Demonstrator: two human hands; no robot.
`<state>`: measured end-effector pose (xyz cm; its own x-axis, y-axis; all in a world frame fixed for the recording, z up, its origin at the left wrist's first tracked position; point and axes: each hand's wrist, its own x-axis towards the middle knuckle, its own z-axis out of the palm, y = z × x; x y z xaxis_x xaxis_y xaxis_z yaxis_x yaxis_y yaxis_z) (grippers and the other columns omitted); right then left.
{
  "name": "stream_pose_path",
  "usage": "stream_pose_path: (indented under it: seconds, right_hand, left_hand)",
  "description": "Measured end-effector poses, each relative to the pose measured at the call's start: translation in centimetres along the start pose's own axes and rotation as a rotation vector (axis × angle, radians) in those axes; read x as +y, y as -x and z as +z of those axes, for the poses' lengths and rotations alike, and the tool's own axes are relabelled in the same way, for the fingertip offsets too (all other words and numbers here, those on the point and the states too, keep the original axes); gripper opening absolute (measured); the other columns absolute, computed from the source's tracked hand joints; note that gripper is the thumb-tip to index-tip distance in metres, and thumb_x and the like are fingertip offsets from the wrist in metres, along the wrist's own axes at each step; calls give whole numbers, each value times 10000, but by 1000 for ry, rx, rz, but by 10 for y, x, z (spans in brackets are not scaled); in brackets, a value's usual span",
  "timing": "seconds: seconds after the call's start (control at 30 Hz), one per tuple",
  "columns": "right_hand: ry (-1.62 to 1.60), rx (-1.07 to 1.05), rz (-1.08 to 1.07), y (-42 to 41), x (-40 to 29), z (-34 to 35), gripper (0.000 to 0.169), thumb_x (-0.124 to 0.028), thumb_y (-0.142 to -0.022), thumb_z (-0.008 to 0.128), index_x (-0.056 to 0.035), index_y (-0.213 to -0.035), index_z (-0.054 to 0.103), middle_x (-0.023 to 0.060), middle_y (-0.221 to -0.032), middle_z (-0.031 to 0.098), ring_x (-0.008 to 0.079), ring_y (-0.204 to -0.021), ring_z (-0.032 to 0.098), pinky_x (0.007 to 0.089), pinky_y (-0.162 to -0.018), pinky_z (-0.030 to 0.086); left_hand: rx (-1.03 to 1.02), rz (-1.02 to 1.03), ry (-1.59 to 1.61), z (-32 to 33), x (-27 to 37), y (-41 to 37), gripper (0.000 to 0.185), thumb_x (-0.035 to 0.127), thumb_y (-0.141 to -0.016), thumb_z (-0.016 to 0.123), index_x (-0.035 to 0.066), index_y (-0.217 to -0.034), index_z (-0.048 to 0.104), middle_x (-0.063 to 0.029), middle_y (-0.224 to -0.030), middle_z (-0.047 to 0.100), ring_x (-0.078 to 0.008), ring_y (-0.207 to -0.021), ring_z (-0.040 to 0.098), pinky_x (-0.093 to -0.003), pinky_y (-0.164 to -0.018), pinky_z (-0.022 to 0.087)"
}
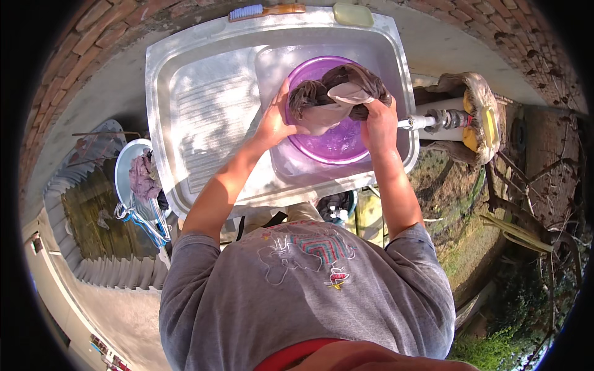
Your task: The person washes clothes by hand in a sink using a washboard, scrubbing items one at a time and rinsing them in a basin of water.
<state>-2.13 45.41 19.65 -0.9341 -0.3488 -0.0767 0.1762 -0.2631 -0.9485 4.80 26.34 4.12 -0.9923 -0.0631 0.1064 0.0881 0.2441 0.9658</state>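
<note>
A wet brown and beige cloth [357,86] is bunched above a purple plastic basin [345,139] with water in it. My right hand [381,125] grips the cloth at its right side. At the basin's left rim, my left hand [274,121] is curved with its thumb apart from the fingers. Its thumb reaches the pale lower part of the cloth; whether it grips cloth or only touches it is unclear. The basin stands in the right-hand bowl of a grey laundry sink [160,125], whose ribbed washboard [216,130] lies to the left.
A wooden-handled scrub brush [267,11] and a pale green soap dish [352,15] rest along the sink's back edge. A tap [417,122] juts in from the right. Left of the sink, a light blue tub [124,171] contains clothes, with several hangers [151,218] at its side.
</note>
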Motion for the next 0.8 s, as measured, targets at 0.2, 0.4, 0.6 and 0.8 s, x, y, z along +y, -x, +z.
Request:
stream_pose_path:
  seconds: [0.2,0.4,0.6,0.8]
  right_hand:
    - [-377,-66,-14,15,18,-2,286,-75,-907,546,55,-1142,643,143,-1109,689,245,-1041,658,372,-953,498]
    - [62,189,414,31,91,-55,589,-414,-923,611,-66,-1388,510,73,-1329,569,257,-1304,470,575,-1068,357]
    - [-669,64,495,3,161,-54,630,-597,-938,494,-120,-1348,527,103,-1360,556,301,-1255,524,609,-976,460]
    - [-672,63,480,-22,152,9,438,-392,-1009,481,-61,-1282,570,122,-1292,614,283,-1186,581,448,-1053,456]
  left_hand:
    - [160,-345,859,47,15,-41,695,268,-804,780,15,-1365,458,-144,-1356,514,-264,-1240,508,-385,-1070,408]
    - [389,-425,1076,33,13,-28,404,213,-906,684,13,-1243,585,-111,-1199,645,-228,-1085,628,-372,-983,494]
    - [364,-495,1190,47,38,-11,280,213,-957,608,78,-1202,610,-71,-1159,660,-202,-1040,637,-384,-917,520]
    - [387,-297,555,-15,32,29,340,198,-959,653,49,-1258,590,-86,-1237,627,-169,-1096,604,-359,-965,484]
